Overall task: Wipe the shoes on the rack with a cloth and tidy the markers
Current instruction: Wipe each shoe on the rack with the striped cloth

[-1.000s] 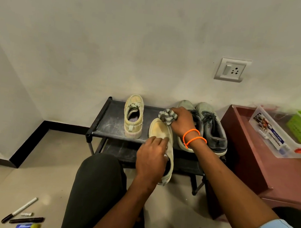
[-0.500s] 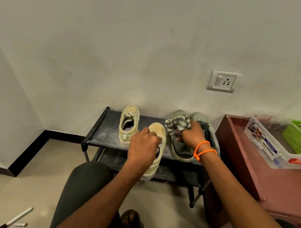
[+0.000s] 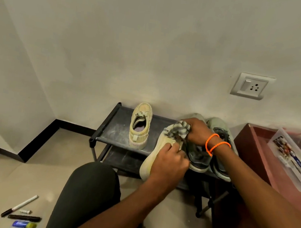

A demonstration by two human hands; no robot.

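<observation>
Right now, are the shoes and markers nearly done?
Nothing looks finished. In hand: the left hand holds a cream shoe while the right hand rubs it with the cloth. Left: its mate, the grey pair, and the markers scattered on the floor.

Your knee (image 3: 88, 187) sits in front of the rack (image 3: 114, 126), which stands against the wall. On its top shelf one shoe (image 3: 140, 126) rests at the left, a pair of shoes (image 3: 214, 155) at the right. Between them your left hand (image 3: 168, 162) holds a second shoe (image 3: 151, 161), with the cloth (image 3: 179, 129) in your right hand (image 3: 197, 131) at its far end. The markers (image 3: 21, 215) lie on the floor to your left; a low table (image 3: 254, 150) with a box (image 3: 294, 158) on it stands right of the rack.
</observation>
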